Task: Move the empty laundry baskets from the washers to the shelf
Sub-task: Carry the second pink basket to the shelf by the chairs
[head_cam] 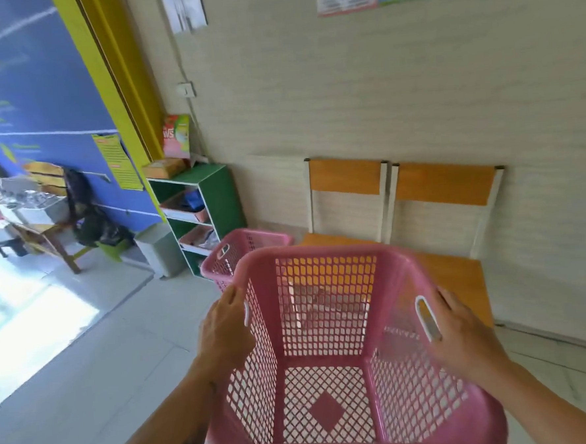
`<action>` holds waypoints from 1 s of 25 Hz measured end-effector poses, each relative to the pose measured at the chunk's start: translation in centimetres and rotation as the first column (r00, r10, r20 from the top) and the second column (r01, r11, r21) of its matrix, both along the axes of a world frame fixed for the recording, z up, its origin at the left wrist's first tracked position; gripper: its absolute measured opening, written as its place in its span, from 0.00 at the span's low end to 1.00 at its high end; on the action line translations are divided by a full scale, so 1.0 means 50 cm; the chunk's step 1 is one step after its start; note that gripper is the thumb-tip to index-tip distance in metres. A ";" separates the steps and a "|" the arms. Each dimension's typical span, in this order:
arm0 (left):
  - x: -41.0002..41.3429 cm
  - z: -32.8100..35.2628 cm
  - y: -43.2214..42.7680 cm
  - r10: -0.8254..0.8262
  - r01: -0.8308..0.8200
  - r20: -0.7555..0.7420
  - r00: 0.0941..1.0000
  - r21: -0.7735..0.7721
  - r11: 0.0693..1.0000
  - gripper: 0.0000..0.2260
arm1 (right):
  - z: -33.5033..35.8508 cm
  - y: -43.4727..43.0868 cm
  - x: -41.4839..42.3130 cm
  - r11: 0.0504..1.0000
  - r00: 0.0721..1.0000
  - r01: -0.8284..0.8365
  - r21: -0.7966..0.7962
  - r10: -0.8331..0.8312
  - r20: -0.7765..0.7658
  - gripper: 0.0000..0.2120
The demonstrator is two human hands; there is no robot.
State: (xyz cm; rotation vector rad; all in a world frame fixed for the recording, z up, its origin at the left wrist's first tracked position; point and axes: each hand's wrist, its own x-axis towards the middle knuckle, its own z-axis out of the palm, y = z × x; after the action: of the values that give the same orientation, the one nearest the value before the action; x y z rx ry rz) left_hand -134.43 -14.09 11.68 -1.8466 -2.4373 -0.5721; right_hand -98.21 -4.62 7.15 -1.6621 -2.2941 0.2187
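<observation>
I hold an empty pink laundry basket (pixel 328 322) in the air in front of me, tilted so its open top faces me. My left hand (pixel 224 332) grips its left handle and my right hand (pixel 463 335) grips its right side by the white-rimmed handle slot. A second pink basket (pixel 233 256) stands on the floor just beyond, next to the green shelf (pixel 219 195). The shelf stands against the wall at the centre left, with pink trays on its boards.
Two orange chairs (pixel 444 192) stand against the wall, right behind the held basket. A grey bin (pixel 159 247) sits left of the shelf. Boxes lie on the shelf top. Pale tiled floor (pixel 87 354) stretches to the left toward a bright doorway with a wooden chair.
</observation>
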 end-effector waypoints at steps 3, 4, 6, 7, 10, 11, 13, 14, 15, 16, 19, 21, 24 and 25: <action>-0.106 0.000 0.104 0.053 -0.053 -0.029 0.998 0.008 0.999 0.35 | -0.009 0.137 -0.116 0.999 0.999 -0.027 -0.030 0.026 -0.032 0.26; -0.146 0.003 0.144 0.072 -0.072 -0.037 0.997 0.016 0.997 0.35 | -0.009 0.185 -0.161 0.998 0.999 -0.041 -0.041 0.040 -0.033 0.26; -0.220 0.012 0.209 0.111 -0.110 -0.042 0.993 0.031 0.993 0.35 | 0.001 0.267 -0.240 0.995 0.995 -0.091 -0.027 0.090 -0.039 0.26; -0.259 0.019 0.241 0.132 -0.130 -0.042 0.990 0.047 0.990 0.34 | 0.016 0.309 -0.282 0.993 0.992 -0.115 -0.011 0.114 -0.049 0.25; -0.391 0.033 0.319 0.193 -0.190 -0.024 0.981 0.090 0.978 0.34 | 0.060 0.418 -0.416 0.986 0.986 -0.164 0.025 0.165 0.000 0.27; -0.439 0.034 0.347 0.196 -0.192 -0.030 0.980 0.105 0.976 0.33 | 0.068 0.447 -0.460 0.985 0.985 -0.172 0.032 0.171 0.025 0.29; -0.542 0.031 0.409 0.188 -0.184 -0.019 0.982 0.133 0.974 0.32 | 0.078 0.503 -0.556 0.986 0.986 -0.161 0.047 0.159 0.044 0.33; -0.599 0.028 0.447 0.175 -0.171 -0.016 0.984 0.143 0.975 0.31 | 0.079 0.533 -0.608 0.987 0.988 -0.151 0.060 0.148 0.047 0.34; -0.649 0.025 0.481 0.162 -0.157 -0.016 0.987 0.154 0.975 0.29 | 0.081 0.558 -0.653 0.987 0.990 -0.139 0.075 0.137 0.036 0.34; -0.697 0.023 0.516 0.145 -0.140 -0.019 0.989 0.166 0.976 0.28 | 0.083 0.581 -0.695 0.987 0.992 -0.129 0.093 0.127 0.019 0.35; -0.824 0.029 0.629 0.084 -0.074 -0.051 0.995 0.178 0.981 0.32 | 0.084 0.635 -0.810 0.993 0.997 -0.065 0.103 0.069 -0.031 0.35; -0.887 0.045 0.708 0.035 -0.019 -0.087 0.996 0.181 0.983 0.33 | 0.082 0.667 -0.865 0.996 0.997 -0.006 0.084 0.013 -0.082 0.35; -0.957 0.060 0.833 -0.060 0.079 -0.109 0.992 0.181 0.980 0.32 | 0.069 0.733 -0.929 0.995 0.990 0.067 0.072 -0.058 -0.128 0.34; -0.975 0.057 0.871 -0.097 0.117 -0.112 0.989 0.187 0.975 0.31 | 0.059 0.759 -0.946 0.995 0.987 0.081 0.065 -0.071 -0.144 0.34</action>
State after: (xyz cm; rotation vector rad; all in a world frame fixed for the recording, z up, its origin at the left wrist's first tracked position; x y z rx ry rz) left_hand -183.21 29.47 14.51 -1.8863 -2.1453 -0.6751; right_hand -145.52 33.34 10.10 -1.6405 -2.1064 0.2278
